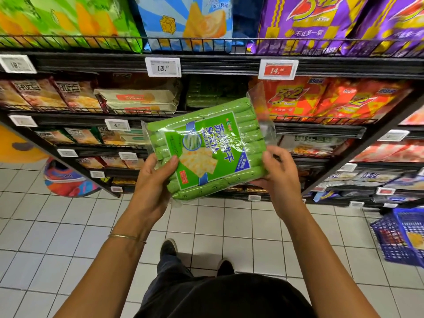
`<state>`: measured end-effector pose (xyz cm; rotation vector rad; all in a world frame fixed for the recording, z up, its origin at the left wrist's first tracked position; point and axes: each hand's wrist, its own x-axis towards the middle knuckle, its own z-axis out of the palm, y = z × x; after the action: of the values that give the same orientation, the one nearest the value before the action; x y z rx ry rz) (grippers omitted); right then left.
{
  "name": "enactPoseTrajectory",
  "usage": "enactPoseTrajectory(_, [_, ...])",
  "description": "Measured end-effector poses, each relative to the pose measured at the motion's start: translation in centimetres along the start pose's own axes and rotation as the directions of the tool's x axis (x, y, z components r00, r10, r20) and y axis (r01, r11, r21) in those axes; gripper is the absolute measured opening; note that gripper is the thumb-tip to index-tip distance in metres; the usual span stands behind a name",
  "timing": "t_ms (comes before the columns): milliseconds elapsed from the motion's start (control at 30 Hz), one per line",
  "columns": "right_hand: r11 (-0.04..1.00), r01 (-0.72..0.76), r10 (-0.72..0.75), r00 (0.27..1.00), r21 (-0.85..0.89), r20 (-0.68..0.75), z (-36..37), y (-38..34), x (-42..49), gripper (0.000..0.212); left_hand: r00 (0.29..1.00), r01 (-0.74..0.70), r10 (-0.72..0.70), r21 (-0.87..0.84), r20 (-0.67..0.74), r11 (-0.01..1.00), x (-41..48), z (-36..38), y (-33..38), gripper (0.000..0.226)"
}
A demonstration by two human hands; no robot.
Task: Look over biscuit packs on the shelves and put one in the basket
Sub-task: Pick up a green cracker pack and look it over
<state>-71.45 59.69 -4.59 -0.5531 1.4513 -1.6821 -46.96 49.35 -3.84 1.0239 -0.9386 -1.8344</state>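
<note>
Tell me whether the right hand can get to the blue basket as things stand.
Probably yes, with a stoop: the blue basket stands on the floor right of the right hand, nothing between, though it holds the green biscuit pack.

Biscuit pack (206, 148) in frt of shelves (229, 67); basket (390, 244) on floor (68, 226) at rt, well apart

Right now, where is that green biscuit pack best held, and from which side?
At its lower corners, one hand from each side, as the left hand and right hand grip it now. The green biscuit pack is flat, wide and tilted, so two side grips likely steady it; the clear end flaps look too floppy.
</note>
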Motion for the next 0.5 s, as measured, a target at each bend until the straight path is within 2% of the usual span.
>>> enactPoseTrajectory(67, [1.000,0.013,-0.013,0.999,-0.011,-0.029,0.0,0.3,0.0,0.037,1.000,-0.006,0.006,0.004,0.013,1.000,0.0,0.0,0.0,0.066])
enactPoseTrajectory(200, [0.996,-0.051,0.057,0.994,0.076,-0.092,0.1,0.1,0.4,0.043,0.998,-0.014,0.014,-0.009,0.054,1.000,-0.2,-0.2,-0.1,0.068])
enactPoseTrajectory(267, [0.997,-0.053,0.060,0.992,0.064,-0.113,-0.2,0.1,0.6,0.036,0.997,-0.007,0.010,-0.028,0.073,1.000,-0.4,-0.3,-0.1,0.073])
enactPoseTrajectory(367, [0.996,-0.076,0.078,0.994,0.039,-0.072,-0.7,0.2,0.8,0.030,0.996,0.012,-0.008,-0.040,0.091,0.999,-0.5,-0.3,0.0,0.063])
enactPoseTrajectory(500, [0.987,-0.130,0.127,0.991,0.090,0.031,-1.0,-0.3,0.9,0.028,0.995,0.063,-0.054,-0.108,0.090,0.992,-0.7,-0.4,-0.1,0.085])
